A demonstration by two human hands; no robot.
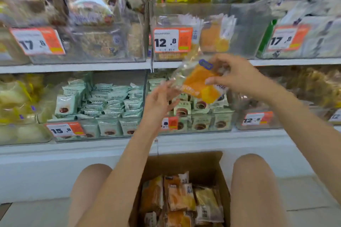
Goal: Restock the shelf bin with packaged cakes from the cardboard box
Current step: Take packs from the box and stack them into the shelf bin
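Between the person's bare knees, on a pale tiled floor (pixel 304 197), stands an open cardboard box (pixel 186 164) with packaged cakes (pixel 181 197) standing on edge inside it, their wrappers clear with orange and yellow print. Ahead rise white shop shelves (pixel 73 69) carrying clear plastic bins, each fronted by an orange-and-white price tag. The upper row holds blurred bags of baked goods; its middle shelf bin (pixel 245 29), tagged 12.8 (pixel 172 39), has a few of the same orange cakes at its left end and bare space to the right. The lower row holds pale green packets (pixel 110 101) printed with a dark round cake, and yellowish bags at the far left and far right. Greenery and a shop aisle show through the gap above the middle bin.

Held in the air in front of the shelves, just below the 12.8 bin, is one packaged cake (pixel 198 84): a clear crinkled wrapper over an orange and yellow slab, with a small blue label near its top edge, tilted down to the right. The right hand (pixel 234 75) pinches its right side between thumb and curled fingers. The left hand (pixel 160 99) is spread, fingers straight, its fingertips touching the wrapper's lower left edge.
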